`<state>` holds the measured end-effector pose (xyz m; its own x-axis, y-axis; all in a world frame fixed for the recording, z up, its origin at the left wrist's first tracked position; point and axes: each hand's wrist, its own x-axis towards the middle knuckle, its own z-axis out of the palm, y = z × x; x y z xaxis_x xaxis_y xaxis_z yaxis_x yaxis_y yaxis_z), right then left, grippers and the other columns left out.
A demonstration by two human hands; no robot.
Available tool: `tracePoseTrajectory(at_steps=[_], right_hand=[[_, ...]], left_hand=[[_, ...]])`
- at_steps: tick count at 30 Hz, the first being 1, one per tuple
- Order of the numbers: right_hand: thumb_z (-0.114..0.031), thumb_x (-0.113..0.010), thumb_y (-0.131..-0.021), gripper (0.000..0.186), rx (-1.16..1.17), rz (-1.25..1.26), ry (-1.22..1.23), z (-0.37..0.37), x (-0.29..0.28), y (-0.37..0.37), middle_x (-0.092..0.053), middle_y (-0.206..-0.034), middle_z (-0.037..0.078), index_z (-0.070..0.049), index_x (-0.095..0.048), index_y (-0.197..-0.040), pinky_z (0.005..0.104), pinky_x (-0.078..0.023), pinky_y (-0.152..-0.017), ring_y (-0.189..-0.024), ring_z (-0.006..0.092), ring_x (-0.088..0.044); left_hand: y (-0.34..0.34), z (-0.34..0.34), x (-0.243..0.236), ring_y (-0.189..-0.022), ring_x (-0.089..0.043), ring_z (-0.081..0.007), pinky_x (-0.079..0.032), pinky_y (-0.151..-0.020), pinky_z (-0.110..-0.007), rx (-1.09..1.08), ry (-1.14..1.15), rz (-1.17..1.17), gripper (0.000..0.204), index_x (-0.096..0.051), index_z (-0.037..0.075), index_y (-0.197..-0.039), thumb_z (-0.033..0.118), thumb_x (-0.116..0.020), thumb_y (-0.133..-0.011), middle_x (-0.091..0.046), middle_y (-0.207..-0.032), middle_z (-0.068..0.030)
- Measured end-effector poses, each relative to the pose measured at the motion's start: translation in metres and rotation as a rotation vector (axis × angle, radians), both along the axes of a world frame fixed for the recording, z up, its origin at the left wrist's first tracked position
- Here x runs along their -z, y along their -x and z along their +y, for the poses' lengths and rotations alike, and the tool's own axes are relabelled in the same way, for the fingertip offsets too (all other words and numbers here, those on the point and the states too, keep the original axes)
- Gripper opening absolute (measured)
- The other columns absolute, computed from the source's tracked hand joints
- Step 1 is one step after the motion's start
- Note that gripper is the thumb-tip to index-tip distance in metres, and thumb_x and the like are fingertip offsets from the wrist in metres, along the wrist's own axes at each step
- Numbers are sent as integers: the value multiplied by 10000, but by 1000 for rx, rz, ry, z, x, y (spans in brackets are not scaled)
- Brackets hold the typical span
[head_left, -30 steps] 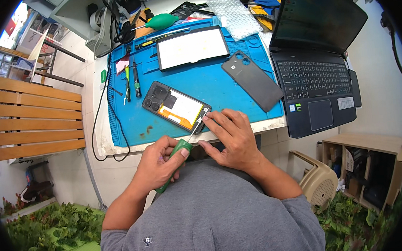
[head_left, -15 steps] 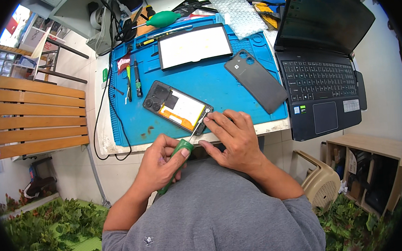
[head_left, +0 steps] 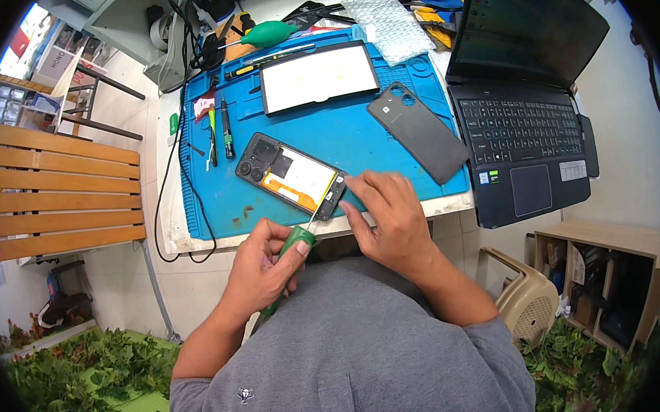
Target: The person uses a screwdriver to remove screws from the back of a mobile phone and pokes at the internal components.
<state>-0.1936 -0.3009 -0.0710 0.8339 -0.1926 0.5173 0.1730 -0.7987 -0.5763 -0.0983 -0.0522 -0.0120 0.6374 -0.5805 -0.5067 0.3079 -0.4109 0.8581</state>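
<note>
Right of the phone (head_left: 291, 176) — back cover (head_left: 418, 137), laptop (head_left: 523, 127)

Glossy green plastic on the screwdriver handle (head_left: 301, 239) at lower centre, slim metal shaft (head_left: 313, 220) catching light! Matt black edging on the smartphone (head_left: 294, 179), textured matt grey back cover (head_left: 418, 133) right of centre, rubbery blue mat (head_left: 218, 198), shiny bubble wrap (head_left: 388, 24) up top, smooth wooden slats (head_left: 62, 201) left, soft grey cloth shirt (head_left: 294, 346) below.

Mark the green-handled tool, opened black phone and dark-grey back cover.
Green-handled tool (head_left: 301, 238): head view, handle.
Opened black phone (head_left: 302, 179): head view, white panel.
Dark-grey back cover (head_left: 418, 135): head view, middle.
</note>
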Motion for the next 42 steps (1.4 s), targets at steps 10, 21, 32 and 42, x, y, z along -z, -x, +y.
tracePoseTrajectory(at_steps=[10,21,32,42], right_hand=[[-51,-855,-995,117,50,-20,-41,-5,-2,-22,-745,-1001,119,9,-808,-1084,459,-569,-836,-905,324,-680],[-62,-841,-1013,88,47,-1,-9,-9,-1,-26,-725,-982,110,-15,-780,-1056,464,-566,-842,-916,329,-689],[-59,-855,-1000,97,46,-14,-12,-9,1,-25,-719,-968,106,-19,-784,-1052,461,-566,-835,-909,320,-692],[-52,-859,-996,99,48,-12,-14,-9,2,-26,-738,-976,105,-14,-793,-1059,458,-575,-843,-918,317,-704]], left_hand=[[-7,3,4,-592,-644,-104,-487,-497,-292,-50,9,-8,331,-571,-10,-1263,232,-780,-1178,-738,-855,-73],[-3,0,2,-588,-625,-98,-481,-497,-295,33,19,4,331,-577,-12,-1265,237,-776,-1177,-737,-841,-73],[-7,0,0,-585,-641,-102,-493,-488,-291,0,-11,3,335,-587,-22,-1265,239,-778,-1177,-742,-837,-74],[-10,4,5,-572,-657,-111,-501,-484,-291,-5,0,-24,305,-578,20,-1275,256,-753,-1191,-759,-854,-91]])
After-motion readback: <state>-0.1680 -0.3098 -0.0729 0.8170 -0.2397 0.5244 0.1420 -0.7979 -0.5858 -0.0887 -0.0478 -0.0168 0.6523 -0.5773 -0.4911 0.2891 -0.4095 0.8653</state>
